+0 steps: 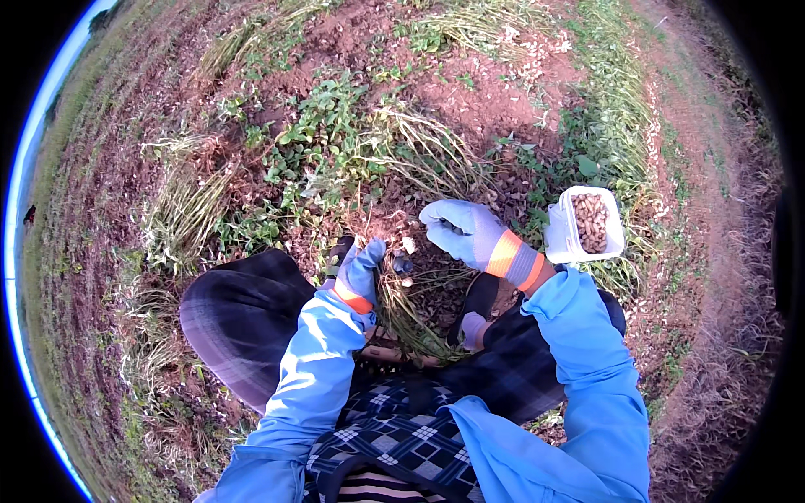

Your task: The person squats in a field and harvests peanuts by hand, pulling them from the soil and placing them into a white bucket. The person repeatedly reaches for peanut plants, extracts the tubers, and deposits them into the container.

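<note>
Both my hands wear grey gloves with orange bands at the wrists. My left hand [360,275] is closed around a pulled peanut plant [391,302], its stems trailing down between my crossed legs. Pale peanut pods [408,245] hang among the roots beside the fingers. To the right, my right hand [465,233] is held a little apart from the plant, fingers curled in toward the palm; what lies inside them is hidden. A white square tub [559,235] stands just beyond that wrist, with many unshelled peanuts [592,223] in it.
Heaps of pulled plants lie ahead [423,147] and at the left [186,214]. Leafy green plants [323,121] grow in the reddish soil in front. A long row of cut vines [616,109] runs up the right side, beside a dirt strip [700,168].
</note>
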Action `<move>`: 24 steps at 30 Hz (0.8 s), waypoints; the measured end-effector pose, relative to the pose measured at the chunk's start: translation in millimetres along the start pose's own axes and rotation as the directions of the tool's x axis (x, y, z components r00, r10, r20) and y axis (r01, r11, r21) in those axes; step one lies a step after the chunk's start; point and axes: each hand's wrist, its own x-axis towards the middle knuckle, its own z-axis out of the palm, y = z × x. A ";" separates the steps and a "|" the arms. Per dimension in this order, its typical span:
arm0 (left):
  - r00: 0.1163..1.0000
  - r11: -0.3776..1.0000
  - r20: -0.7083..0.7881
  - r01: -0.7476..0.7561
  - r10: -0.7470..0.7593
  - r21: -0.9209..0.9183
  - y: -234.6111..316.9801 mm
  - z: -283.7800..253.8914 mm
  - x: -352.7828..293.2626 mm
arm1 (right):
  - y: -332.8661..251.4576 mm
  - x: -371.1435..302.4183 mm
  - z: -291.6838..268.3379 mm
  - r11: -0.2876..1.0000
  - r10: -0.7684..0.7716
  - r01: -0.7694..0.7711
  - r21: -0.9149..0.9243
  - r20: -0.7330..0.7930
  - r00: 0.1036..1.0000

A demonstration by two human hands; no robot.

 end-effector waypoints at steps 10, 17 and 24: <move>0.997 1.000 0.070 0.019 -0.019 -0.001 -3.4 9.9 -4.5 | -10.4 -2.3 33.3 0.981 0.070 -0.086 -0.176 -0.094 0.993; 0.991 0.988 0.039 0.132 -0.130 -0.078 -9.0 3.2 -4.7 | -23.9 3.9 1.2 0.619 0.373 -0.415 0.667 0.215 0.903; 0.938 0.919 0.245 0.305 -0.245 -0.249 -11.2 -21.0 6.7 | -18.0 4.6 -36.7 0.647 0.392 -0.299 0.702 0.031 0.920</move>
